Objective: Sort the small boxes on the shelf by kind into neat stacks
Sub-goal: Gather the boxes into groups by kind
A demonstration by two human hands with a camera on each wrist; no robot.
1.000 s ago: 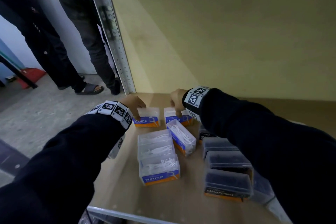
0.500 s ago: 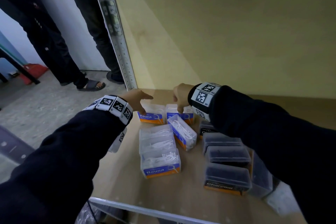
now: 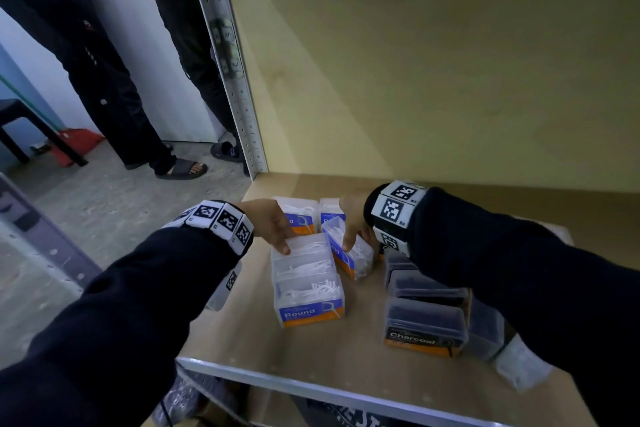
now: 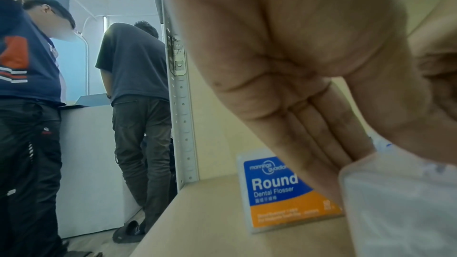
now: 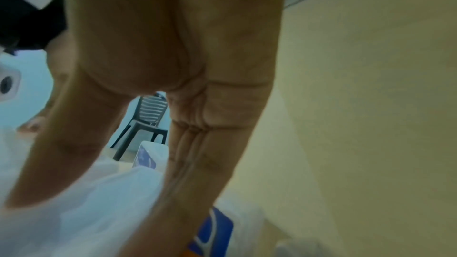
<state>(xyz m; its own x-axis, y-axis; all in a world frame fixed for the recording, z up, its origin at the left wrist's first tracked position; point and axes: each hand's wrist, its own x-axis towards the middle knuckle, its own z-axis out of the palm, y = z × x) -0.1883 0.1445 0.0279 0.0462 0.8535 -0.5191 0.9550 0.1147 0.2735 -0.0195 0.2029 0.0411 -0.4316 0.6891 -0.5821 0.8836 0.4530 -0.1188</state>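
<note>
Shelf: we are working on a pale wooden shelf (image 3: 311, 357) with a metal front edge, a yellow back wall (image 3: 433, 62) and a perforated steel upright (image 3: 239, 97) at its left.
Room: beyond the upright, two people stand on a grey floor by a white counter; a dark chair shows in the right wrist view.
White boxes: a row of clear "Round" flosser boxes (image 3: 306, 279) runs front to back at mid-shelf; two more of this kind (image 3: 301, 215) stand upright against the back.
Tilted box: one clear Round box (image 3: 348, 253) lies askew just right of the row, its long axis running from back-left to front-right.
Dark boxes: the Charcoal stack (image 3: 424, 319) sits to the right, apart from the white ones.
Right hand: our right hand (image 3: 353, 218) is over the tilted box, thumb on one long side and fingers down the other; we judge this grip to be closing on it, though the far fingers are hidden.
Left hand: our left hand (image 3: 273, 224) has its fingers straight and together, tips resting on the back-left corner of the row; it holds nothing.
Key relation: the tilted box lies directly under the right grip, and the row it belongs with is just to its left, so we judge it must turn parallel before joining.
Risk: smooth clear plastic may slip as it turns.
</note>
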